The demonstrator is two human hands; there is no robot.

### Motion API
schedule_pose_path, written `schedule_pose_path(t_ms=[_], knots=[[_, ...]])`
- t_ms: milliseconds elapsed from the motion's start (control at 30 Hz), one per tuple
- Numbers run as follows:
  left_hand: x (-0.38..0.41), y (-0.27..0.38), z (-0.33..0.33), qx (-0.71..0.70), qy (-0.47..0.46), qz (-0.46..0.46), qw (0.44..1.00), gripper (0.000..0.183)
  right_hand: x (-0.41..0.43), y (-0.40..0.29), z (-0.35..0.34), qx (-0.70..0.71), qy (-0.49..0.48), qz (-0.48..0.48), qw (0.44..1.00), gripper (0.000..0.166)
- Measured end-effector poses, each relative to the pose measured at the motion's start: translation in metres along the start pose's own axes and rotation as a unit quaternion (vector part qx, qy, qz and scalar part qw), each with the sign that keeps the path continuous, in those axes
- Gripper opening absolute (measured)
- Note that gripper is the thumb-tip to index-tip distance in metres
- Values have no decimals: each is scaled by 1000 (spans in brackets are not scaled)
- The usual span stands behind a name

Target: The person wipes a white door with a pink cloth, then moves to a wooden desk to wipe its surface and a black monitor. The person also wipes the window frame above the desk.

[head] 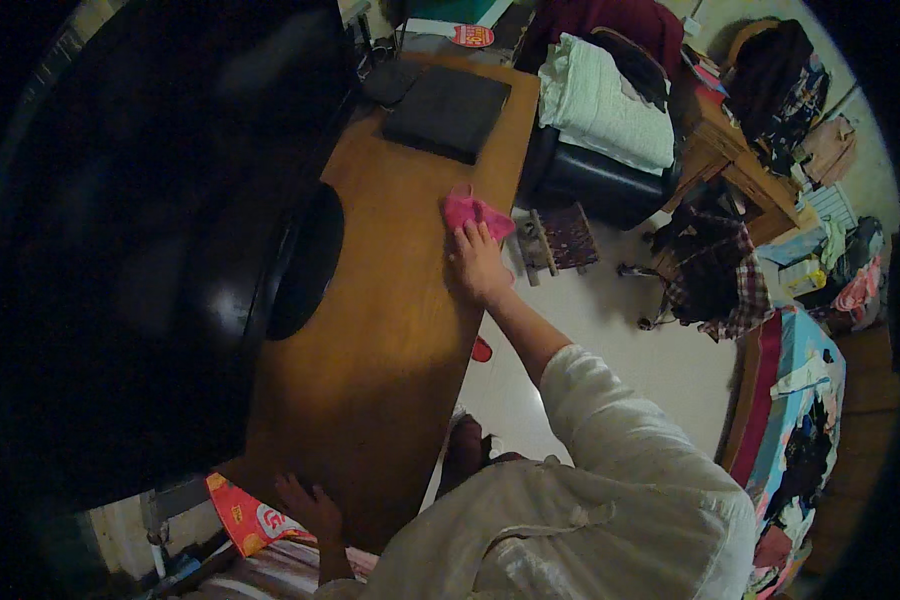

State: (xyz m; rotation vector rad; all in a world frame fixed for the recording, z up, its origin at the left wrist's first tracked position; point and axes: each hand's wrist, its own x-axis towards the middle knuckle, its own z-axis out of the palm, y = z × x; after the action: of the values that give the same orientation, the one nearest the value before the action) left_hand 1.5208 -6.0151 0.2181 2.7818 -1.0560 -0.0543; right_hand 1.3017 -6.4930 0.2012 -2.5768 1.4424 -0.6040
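My right hand (481,262) rests on the wooden desk (397,300) near its right edge, fingers pressed over a bunched pink cloth (478,213). One loop of the cloth sticks out at its far side. At the desk's near end, my left hand (311,506) lies in shadow with its fingers apart, holding nothing. A large black monitor (157,225) fills the left side, and its rounded black stand base (311,262) sits on the desktop. Farther back lies a closed dark laptop (450,112).
A black padded seat (604,176) with a folded white cloth (604,105) stands beyond the desk's right edge. A small folding stool (559,240) is on the floor. Clothes hang over a wheeled chair (712,270). A red printed bag (244,517) lies beside my left hand.
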Motion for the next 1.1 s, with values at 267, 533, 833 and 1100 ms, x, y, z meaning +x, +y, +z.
schedule_pose_path(t_ms=[267,533,833,1100], knots=[[15,40,-16,103,-26,-19,994,57,30,54,-10,14,34,29,999,48],[91,229,10,16,19,33,999,60,146,147,-8,-29,21,49,998,44],[109,379,46,40,-32,-98,994,69,288,277,11,-62,32,-64,996,39],[117,393,37,99,-85,-141,981,69,431,338,21,68,-165,-223,958,37]])
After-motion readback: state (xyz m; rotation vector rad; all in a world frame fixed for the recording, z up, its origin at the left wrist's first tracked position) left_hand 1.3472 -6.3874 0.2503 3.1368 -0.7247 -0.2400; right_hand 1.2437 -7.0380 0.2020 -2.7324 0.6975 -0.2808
